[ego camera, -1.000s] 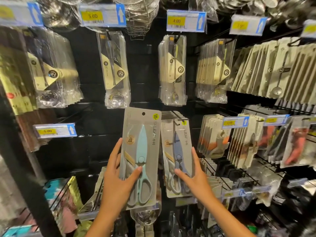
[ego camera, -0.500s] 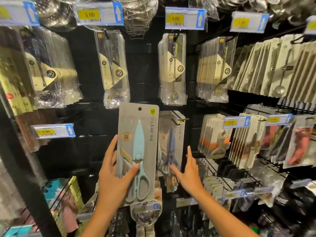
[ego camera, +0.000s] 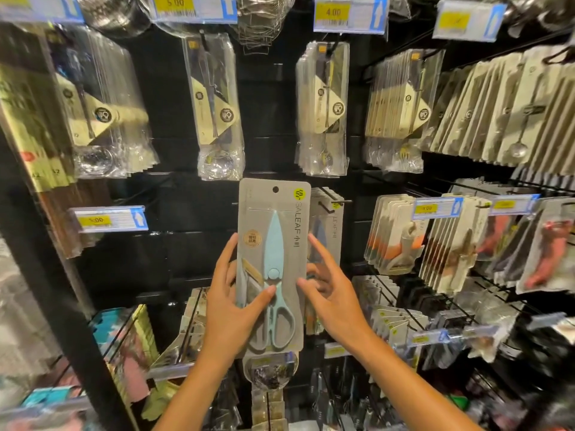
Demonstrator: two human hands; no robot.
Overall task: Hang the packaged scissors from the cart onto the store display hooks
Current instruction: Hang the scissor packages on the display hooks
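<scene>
Both arms raised: left hand (ego camera: 231, 309) grip pinches scissors pack (ego camera: 272, 262) upright; right hand (ego camera: 333, 293) fingers spread, touching pack edge.

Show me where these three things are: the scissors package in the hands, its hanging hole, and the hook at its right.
scissors package (ego camera: 287, 231): head view, grey card beside the blue blade.
hanging hole (ego camera: 275, 189): head view, round hole at the card's top.
hook (ego camera: 337, 201): head view, black wire tip above the hung packages.
</scene>
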